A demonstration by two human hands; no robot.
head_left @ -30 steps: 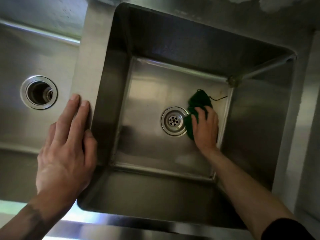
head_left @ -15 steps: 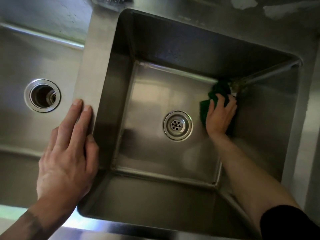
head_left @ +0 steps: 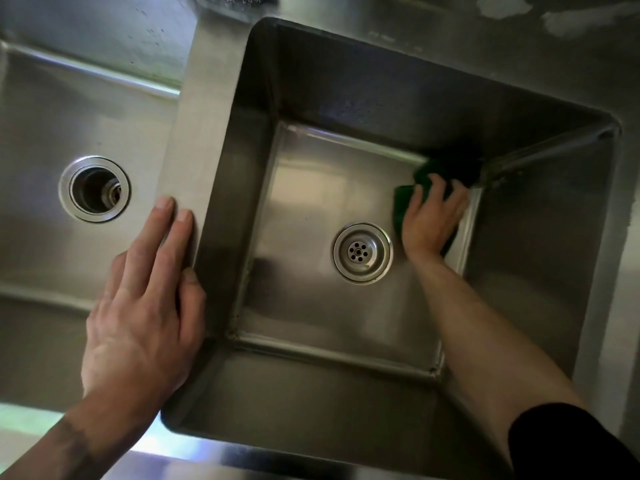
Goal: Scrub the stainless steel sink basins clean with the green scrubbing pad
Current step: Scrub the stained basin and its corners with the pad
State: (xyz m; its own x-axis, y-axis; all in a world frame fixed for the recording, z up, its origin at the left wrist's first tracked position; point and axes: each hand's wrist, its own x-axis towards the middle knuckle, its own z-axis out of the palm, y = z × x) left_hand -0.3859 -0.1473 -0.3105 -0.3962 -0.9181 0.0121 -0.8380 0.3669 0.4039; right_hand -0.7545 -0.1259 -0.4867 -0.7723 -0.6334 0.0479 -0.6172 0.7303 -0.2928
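A green scrubbing pad (head_left: 404,199) lies on the floor of the right sink basin (head_left: 311,202), near its far right corner. My right hand (head_left: 429,220) presses down on the pad with spread fingers and covers most of it. The pad's far end is dark and blurred against the corner. The basin's round strainer drain (head_left: 362,252) sits just left of that hand. My left hand (head_left: 145,306) rests flat, fingers straight, on the steel divider (head_left: 204,116) between the two basins.
The left basin (head_left: 34,244) has an open drain hole (head_left: 94,188). A bit of steel wool (head_left: 247,0) shows at the top edge behind the divider. The counter's front rim (head_left: 207,455) runs along the bottom, and a steel ledge (head_left: 627,237) lies to the right.
My right hand has slid the pad from beside the drain up to the far right corner of the basin floor. My left hand has stayed on the divider.
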